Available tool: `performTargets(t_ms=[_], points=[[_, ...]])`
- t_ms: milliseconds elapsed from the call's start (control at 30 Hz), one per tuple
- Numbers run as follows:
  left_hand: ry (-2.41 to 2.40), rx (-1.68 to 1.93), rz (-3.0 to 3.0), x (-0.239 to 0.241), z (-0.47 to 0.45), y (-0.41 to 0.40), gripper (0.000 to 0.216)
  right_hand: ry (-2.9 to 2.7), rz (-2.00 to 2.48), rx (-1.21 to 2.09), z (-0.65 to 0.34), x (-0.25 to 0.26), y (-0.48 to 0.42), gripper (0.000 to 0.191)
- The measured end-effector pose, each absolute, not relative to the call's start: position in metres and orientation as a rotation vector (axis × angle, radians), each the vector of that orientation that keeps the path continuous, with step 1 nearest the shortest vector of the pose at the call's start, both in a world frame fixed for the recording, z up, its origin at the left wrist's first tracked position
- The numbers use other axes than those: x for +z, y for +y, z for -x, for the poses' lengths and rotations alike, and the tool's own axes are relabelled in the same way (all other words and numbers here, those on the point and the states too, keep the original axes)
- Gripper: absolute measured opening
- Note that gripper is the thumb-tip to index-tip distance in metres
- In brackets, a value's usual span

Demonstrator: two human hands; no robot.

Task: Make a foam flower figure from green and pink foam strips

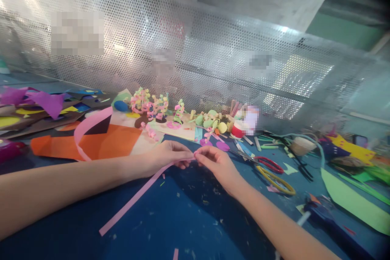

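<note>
Above the blue tabletop (183, 211), both hands meet at one end of a long pink paper strip (134, 201). My left hand (167, 155) is closed, thumb and fingers pinching the strip, whose free end trails down toward the lower left. The fingertips of my right hand (215, 162) pinch the same strip at its near-hidden end, right against the left fingertips. The exact fold or curl between the fingers is too small to make out. Just beyond the hands lie purple paper discs (222, 146). A wider pink paper band (79, 134) arches behind my left forearm.
Scissors (274, 176) with red and yellow handles lie right of my hands. Curled paper figures (150, 105) stand at the back before a perforated metal panel (183, 48). Orange paper (118, 140) lies left; a dark blue glue gun (329, 223) and green paper (353, 199) lie right.
</note>
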State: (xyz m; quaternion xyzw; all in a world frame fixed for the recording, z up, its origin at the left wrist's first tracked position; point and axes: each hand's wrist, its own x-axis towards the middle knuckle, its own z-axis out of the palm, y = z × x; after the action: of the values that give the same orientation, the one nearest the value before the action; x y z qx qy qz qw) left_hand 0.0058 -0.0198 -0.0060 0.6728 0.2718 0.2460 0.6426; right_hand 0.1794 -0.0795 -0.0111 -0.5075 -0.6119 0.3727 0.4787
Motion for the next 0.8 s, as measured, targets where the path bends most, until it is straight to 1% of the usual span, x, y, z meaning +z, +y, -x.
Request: performTargets(t_ms=[133, 233, 433, 800], points=[[0.569, 0.597, -1.421, -0.0080, -0.0068, -0.0191, 0.028, -1.489, 1.180, 0.931, -0.1793, -0.0117, -0.0791, 0.014], [0.560, 0.593, -1.401, -0.0082, -0.0064, -0.0181, 0.025, -1.497, 1.140, 0.938, -0.1791, -0.0126, -0.0782, 0.015], [0.571, 0.578, -1.397, -0.0075, -0.0057, -0.0152, 0.022, -1.513, 1.116, 0.962, -0.1785, -0.0103, -0.0792, 0.010], [0.501, 0.582, -1.307, -0.0115, -0.0069, -0.0114, 0.016, -1.534, 1.200, 0.915, -0.1811, -0.0095, -0.0809, 0.014]])
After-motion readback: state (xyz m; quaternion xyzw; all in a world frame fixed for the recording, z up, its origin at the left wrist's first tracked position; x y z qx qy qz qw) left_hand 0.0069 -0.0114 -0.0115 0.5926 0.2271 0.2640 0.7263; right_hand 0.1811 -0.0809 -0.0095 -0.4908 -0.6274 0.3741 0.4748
